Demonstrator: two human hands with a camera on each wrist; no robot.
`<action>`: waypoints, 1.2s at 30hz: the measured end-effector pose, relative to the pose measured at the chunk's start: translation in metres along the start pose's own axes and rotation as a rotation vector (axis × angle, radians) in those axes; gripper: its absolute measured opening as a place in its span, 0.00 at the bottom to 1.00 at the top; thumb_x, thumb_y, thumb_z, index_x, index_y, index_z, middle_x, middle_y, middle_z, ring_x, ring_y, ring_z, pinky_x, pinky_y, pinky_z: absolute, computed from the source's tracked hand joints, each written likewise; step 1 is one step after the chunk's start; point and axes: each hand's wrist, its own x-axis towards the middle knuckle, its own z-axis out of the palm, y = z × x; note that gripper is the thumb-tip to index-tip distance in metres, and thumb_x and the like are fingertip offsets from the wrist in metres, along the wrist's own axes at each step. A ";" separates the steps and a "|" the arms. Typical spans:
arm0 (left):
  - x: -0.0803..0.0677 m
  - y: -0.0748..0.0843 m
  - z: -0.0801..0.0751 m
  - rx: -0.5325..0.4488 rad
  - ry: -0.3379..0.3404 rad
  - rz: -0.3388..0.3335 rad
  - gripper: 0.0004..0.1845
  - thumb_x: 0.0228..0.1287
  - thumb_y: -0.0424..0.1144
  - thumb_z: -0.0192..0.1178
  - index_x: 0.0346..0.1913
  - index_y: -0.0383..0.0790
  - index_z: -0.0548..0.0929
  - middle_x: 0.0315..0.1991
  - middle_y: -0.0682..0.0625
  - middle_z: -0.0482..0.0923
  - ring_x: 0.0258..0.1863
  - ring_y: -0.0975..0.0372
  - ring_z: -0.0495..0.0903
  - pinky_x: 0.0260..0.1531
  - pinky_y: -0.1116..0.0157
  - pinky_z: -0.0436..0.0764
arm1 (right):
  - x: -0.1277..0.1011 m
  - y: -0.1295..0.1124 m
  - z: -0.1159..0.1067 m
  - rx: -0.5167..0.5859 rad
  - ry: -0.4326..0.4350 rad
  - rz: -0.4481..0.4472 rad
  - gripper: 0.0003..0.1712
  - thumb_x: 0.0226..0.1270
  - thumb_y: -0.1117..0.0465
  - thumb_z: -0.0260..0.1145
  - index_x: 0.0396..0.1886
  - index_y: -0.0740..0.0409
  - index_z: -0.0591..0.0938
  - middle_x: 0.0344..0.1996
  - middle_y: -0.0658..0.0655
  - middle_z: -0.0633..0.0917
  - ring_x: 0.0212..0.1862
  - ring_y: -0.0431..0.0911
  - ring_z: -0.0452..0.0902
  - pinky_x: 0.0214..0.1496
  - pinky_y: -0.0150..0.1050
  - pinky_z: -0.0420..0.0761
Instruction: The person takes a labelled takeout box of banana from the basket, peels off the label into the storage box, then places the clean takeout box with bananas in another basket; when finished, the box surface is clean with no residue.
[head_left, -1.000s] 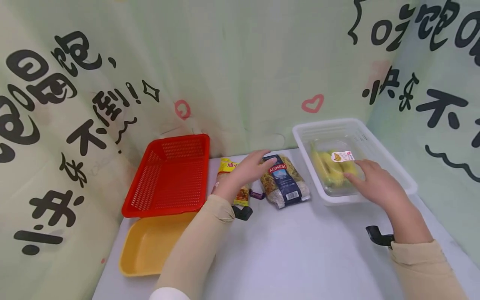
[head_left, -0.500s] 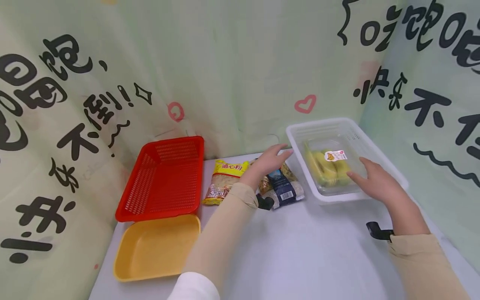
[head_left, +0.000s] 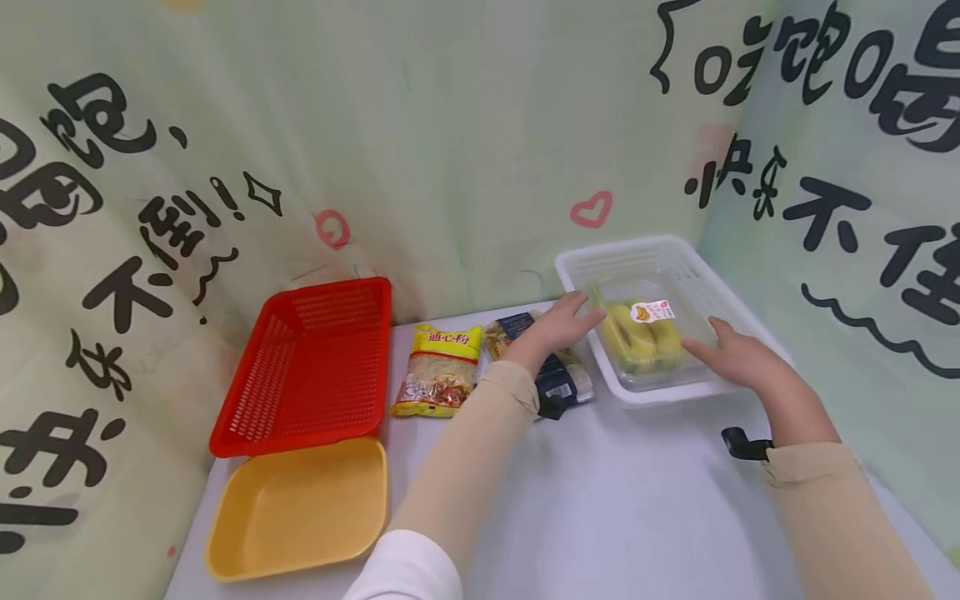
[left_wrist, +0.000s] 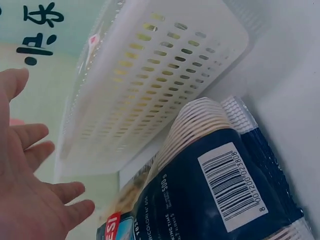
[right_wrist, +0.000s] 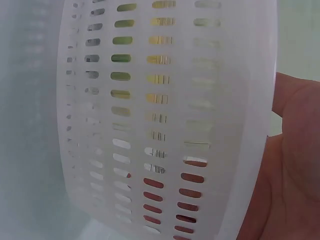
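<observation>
A clear lidded box of bananas [head_left: 637, 342] with a white label lies in the white basket [head_left: 675, 250]. My left hand [head_left: 555, 329] is over the basket's left rim, fingers spread and holding nothing. In the left wrist view, these fingers [left_wrist: 35, 147] look apart from the basket's slotted wall [left_wrist: 155, 75]. Above the basket's right part, my right hand [head_left: 738, 354] points its thumb and fingers towards the box; I cannot tell whether they touch it. Below my left forearm lies a dark-blue Agnesi pasta bag [head_left: 573, 383], partly hidden.
A yellow-topped pasta bag [head_left: 438, 371] lies left of my left arm. Farther left, a red slotted basket [head_left: 318, 367] stands behind a shallow yellow tray [head_left: 300, 508]. Printed cloth [head_left: 465, 150] hangs close behind everything.
My left hand has moved right, from over the pasta bags to the white basket's left rim. My right hand has drawn slightly away from the label. The head view has turned right.
</observation>
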 end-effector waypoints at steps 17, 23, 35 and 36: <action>0.006 0.011 0.020 0.129 -0.021 0.016 0.40 0.72 0.57 0.50 0.78 0.41 0.52 0.79 0.47 0.51 0.78 0.56 0.52 0.77 0.62 0.54 | 0.015 0.002 -0.006 0.139 -0.098 -0.026 0.50 0.75 0.37 0.48 0.76 0.71 0.48 0.64 0.78 0.63 0.53 0.64 0.72 0.47 0.50 0.84; 0.006 0.012 0.022 0.189 -0.055 0.013 0.39 0.72 0.60 0.47 0.79 0.46 0.53 0.80 0.48 0.48 0.78 0.56 0.52 0.76 0.61 0.56 | 0.019 0.010 -0.009 0.248 -0.128 -0.007 0.45 0.78 0.43 0.49 0.78 0.65 0.44 0.61 0.75 0.64 0.47 0.55 0.75 0.40 0.40 0.83; 0.011 0.011 0.024 0.121 -0.025 0.047 0.37 0.74 0.58 0.47 0.79 0.45 0.53 0.79 0.49 0.52 0.78 0.58 0.52 0.77 0.63 0.54 | 0.017 0.020 -0.015 0.389 -0.084 0.026 0.40 0.79 0.48 0.48 0.80 0.55 0.43 0.64 0.77 0.64 0.40 0.49 0.81 0.41 0.40 0.86; 0.012 0.011 0.024 0.108 -0.020 0.048 0.37 0.73 0.57 0.48 0.79 0.45 0.53 0.79 0.49 0.52 0.78 0.57 0.52 0.77 0.62 0.54 | 0.016 0.020 -0.015 0.392 -0.078 0.028 0.40 0.79 0.47 0.48 0.80 0.55 0.43 0.64 0.77 0.63 0.40 0.49 0.80 0.41 0.40 0.86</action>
